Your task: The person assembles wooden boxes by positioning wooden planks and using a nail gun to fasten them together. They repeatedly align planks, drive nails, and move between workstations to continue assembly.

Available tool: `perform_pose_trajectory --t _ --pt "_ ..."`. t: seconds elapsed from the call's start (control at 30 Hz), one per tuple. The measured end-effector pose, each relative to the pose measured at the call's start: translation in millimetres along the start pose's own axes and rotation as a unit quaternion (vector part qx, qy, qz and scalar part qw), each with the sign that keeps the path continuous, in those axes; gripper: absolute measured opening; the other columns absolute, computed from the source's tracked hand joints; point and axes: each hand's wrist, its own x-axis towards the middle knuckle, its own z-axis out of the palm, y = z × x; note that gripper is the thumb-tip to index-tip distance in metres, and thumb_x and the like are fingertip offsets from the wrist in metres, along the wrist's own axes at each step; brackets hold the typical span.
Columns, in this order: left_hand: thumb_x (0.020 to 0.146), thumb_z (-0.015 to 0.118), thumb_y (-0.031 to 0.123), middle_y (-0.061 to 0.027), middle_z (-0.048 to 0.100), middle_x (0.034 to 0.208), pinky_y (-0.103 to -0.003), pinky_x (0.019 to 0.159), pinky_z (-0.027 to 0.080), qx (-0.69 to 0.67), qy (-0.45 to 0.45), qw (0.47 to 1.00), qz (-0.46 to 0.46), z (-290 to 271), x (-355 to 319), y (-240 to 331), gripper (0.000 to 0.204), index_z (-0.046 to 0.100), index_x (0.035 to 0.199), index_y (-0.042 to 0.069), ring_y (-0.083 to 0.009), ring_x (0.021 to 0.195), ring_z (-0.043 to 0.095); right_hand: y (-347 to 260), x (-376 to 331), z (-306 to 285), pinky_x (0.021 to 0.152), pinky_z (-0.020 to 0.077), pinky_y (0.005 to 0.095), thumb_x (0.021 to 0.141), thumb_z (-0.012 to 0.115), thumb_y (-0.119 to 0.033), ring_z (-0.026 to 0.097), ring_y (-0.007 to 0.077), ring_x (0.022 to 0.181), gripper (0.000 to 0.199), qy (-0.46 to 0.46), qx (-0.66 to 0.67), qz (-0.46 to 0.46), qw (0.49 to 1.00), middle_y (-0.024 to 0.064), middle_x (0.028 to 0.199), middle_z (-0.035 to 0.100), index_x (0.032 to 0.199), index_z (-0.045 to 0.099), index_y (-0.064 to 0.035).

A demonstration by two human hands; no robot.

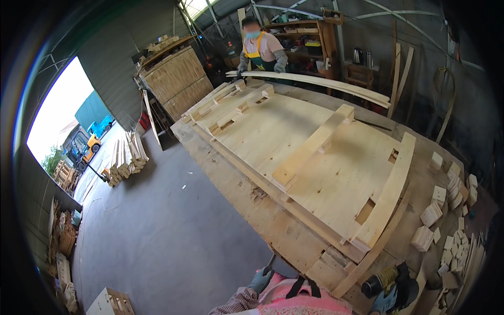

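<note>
My left hand, in a grey-blue glove, sits at the bottom edge near the workbench's front corner and is closed around a thin dark handle. My right hand, in a blue glove, grips a black and yellow power tool just below the near end of the bench. A large pale wooden pallet lies on the bench in front of me, with cross planks and a curved-looking near plank on top. Small wood blocks sit under the planks.
A person in gloves and an apron stands at the far end holding long planks. Several loose wood blocks lie on the bench's right side. Stacked timber, a tall crate, shelves and a forklift outside surround the grey floor.
</note>
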Motion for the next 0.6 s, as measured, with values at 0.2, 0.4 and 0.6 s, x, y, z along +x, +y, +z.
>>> perform_pose_trajectory --t 0.2,0.4,0.6 --pt "0.082 0.056 0.029 -0.0141 0.057 0.108 -0.031 0.084 0.042 -0.013 0.071 0.997 0.01 4 -14 34 0.044 0.049 0.116 0.001 -0.0232 0.099 0.054 -6 5 11 0.089 0.0368 0.0407 0.077 0.058 -0.03 0.047 0.0312 0.105 0.048 0.026 0.046 -0.023 0.998 0.0152 0.117 0.05 0.12 0.048 -0.0113" --pt "0.078 0.059 0.028 -0.0191 0.05 0.114 -0.035 0.089 0.038 0.053 0.094 0.994 0.03 0 29 26 0.047 0.047 0.115 0.001 -0.0319 0.107 0.048 -25 2 -5 0.086 0.0405 0.0397 0.078 0.058 -0.033 0.051 0.0318 0.101 0.046 0.066 0.064 -0.032 0.995 0.0162 0.112 0.054 0.117 0.051 -0.0096" --pt "0.079 0.059 0.024 -0.0209 0.047 0.118 -0.037 0.091 0.036 0.113 0.076 0.981 0.142 -14 121 80 0.047 0.044 0.117 0.001 -0.0344 0.109 0.045 -66 -3 4 0.087 0.0401 0.0397 0.08 0.055 -0.033 0.05 0.0312 0.103 0.046 0.07 0.026 0.007 0.997 0.0167 0.114 0.053 0.117 0.05 -0.0063"
